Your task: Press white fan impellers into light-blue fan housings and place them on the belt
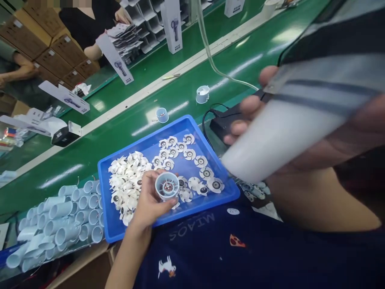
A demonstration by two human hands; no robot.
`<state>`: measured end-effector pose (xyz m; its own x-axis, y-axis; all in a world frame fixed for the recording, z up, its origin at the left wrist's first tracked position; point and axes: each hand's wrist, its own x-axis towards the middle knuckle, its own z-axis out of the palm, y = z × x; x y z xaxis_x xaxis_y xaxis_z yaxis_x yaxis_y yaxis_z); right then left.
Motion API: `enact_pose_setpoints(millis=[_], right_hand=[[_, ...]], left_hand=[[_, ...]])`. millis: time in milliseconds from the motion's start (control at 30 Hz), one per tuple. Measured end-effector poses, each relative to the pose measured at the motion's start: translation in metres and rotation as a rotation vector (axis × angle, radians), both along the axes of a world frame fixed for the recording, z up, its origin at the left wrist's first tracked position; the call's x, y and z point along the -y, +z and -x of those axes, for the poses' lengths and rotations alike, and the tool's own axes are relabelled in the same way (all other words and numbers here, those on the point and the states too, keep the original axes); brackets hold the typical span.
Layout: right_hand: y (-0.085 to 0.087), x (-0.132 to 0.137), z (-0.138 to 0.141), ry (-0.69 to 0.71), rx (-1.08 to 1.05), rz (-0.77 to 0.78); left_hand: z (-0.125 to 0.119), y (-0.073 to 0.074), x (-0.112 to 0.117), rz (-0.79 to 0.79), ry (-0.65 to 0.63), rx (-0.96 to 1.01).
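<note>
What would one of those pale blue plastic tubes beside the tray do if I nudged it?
The pale blue plastic tube would probably roll easily, since it is round and lies on its side. Its thin-looking wall suggests it is light and fairly stiff.

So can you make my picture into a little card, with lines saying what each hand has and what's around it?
Left hand: holds a pale blue fan housing
Right hand: fingers wrap a white tube
Below left hand: blue plastic tray
In tray: white fan rotors
Beside tray: pale blue tubes, stacked
Under tray: green conveyor belt
</note>
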<state>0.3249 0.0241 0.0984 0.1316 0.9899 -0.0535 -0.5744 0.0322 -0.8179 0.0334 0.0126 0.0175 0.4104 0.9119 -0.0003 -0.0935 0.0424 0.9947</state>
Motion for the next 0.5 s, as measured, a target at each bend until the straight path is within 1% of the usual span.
enact_pose_setpoints(millis=[33, 100, 133, 167, 200, 233, 300, 367, 500], right_hand=[[0.003, -0.006, 0.011, 0.081, -0.083, -0.07], [0.005, -0.016, 0.035, 0.252, -0.247, -0.254], [0.004, -0.02, 0.047, 0.282, -0.265, -0.298], [0.004, -0.022, 0.058, 0.298, -0.256, -0.304], [0.003, -0.024, 0.068, 0.299, -0.235, -0.295], [0.002, -0.025, 0.075, 0.301, -0.213, -0.281], [0.001, -0.025, 0.084, 0.3, -0.18, -0.266], [0.0, -0.024, 0.087, 0.298, -0.165, -0.278], [-0.004, -0.017, 0.088, 0.289, -0.144, -0.295]], left_hand=[[-0.003, 0.002, 0.002, -0.095, 0.003, -0.083], [-0.009, 0.005, 0.006, -0.329, 0.002, -0.336], [-0.012, 0.006, 0.007, -0.437, -0.001, -0.461], [-0.014, 0.007, 0.007, -0.523, -0.008, -0.558], [-0.017, 0.008, 0.008, -0.584, -0.01, -0.614], [-0.019, 0.009, 0.008, -0.616, -0.005, -0.631], [-0.023, 0.012, 0.008, -0.62, 0.034, -0.609], [-0.026, 0.015, 0.009, -0.61, 0.058, -0.575], [-0.029, 0.021, 0.01, -0.622, 0.067, -0.525]])
